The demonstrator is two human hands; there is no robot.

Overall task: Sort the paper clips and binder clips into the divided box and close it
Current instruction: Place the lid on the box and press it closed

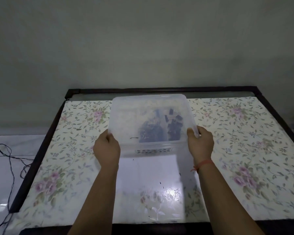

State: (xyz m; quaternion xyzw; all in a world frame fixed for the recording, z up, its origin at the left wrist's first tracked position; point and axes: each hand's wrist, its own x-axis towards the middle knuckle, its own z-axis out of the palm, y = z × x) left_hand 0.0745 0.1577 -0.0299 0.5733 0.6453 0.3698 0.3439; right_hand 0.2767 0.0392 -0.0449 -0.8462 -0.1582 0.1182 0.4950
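Both hands, left and right, are lowering the lid, each grip pinching a near corner, over the box on the worktop; clips appear sorted, only closing left.

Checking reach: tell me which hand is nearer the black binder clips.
Right. The right hand grips the translucent lid just right of the black binder clips seen through it; the left hand holds the opposite edge, farther off.
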